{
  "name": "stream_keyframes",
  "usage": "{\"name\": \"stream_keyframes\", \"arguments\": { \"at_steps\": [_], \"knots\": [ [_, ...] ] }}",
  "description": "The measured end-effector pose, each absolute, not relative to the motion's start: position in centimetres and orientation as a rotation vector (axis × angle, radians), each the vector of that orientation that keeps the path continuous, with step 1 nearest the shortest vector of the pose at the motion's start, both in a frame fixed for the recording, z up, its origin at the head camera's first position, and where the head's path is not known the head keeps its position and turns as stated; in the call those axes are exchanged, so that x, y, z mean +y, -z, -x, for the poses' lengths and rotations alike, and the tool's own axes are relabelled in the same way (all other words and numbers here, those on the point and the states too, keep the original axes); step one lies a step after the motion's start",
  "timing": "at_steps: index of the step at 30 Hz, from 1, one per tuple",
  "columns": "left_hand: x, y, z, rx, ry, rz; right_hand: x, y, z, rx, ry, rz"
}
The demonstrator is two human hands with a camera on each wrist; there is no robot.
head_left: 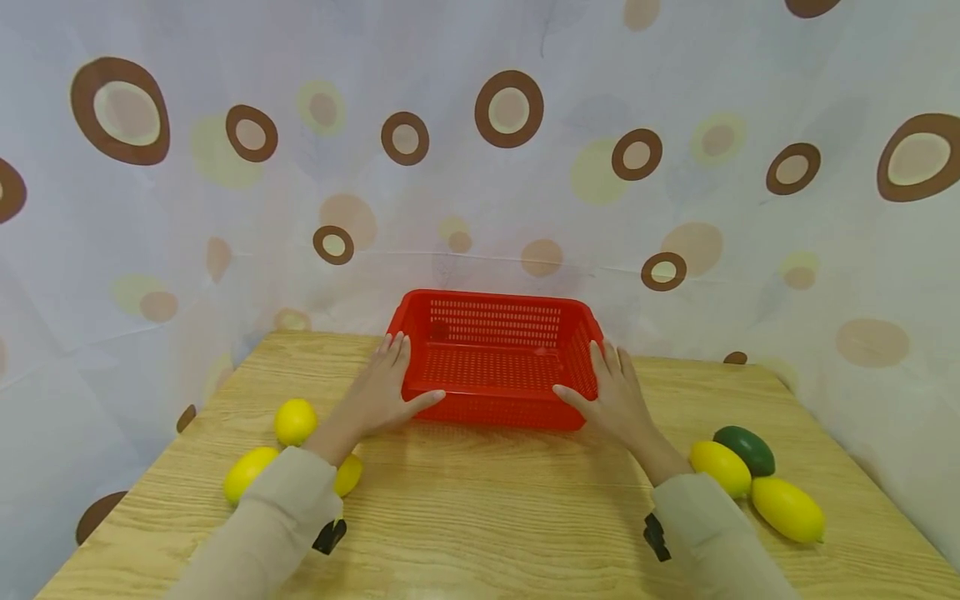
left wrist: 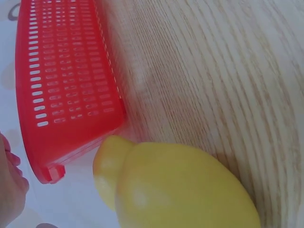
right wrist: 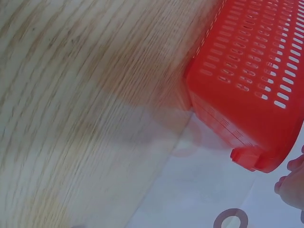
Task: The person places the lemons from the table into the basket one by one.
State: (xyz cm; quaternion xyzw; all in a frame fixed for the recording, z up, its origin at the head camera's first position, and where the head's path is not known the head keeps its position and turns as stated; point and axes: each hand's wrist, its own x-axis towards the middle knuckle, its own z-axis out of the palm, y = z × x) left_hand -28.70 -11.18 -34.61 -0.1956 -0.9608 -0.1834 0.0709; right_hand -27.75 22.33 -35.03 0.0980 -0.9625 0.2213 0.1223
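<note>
A red plastic basket (head_left: 495, 410) with slotted walls stands at the back of the wooden table. At its left end is my left hand (head_left: 379, 393), fingers straight and pointing forward, thumb spread toward the front rim. My right hand (head_left: 613, 398) mirrors it at the right end, its thumb close by the front corner. Both wrist views show fingertips just outside the basket's rim, with a corner lug (left wrist: 56, 173) beside the left ones. Within the basket, only its slotted floor and walls show. Neither hand has its fingers curled round anything.
Near the left forearm lie three yellow lemons (head_left: 296, 422), one partly behind the sleeve. By the right forearm are two more lemons (head_left: 787, 509) and a dark green oval fruit (head_left: 744, 451). A patterned curtain (head_left: 480, 192) hangs behind the table (head_left: 495, 517).
</note>
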Motion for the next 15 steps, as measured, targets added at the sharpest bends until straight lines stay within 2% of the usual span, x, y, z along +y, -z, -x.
{"name": "stream_keyframes", "arguments": {
  "at_steps": [15],
  "knots": [
    [-11.0, 35.3, 30.1, -2.889, 0.543, 0.555, 22.1, 35.0, 28.8, -2.842, -0.613, -0.246]
  ]
}}
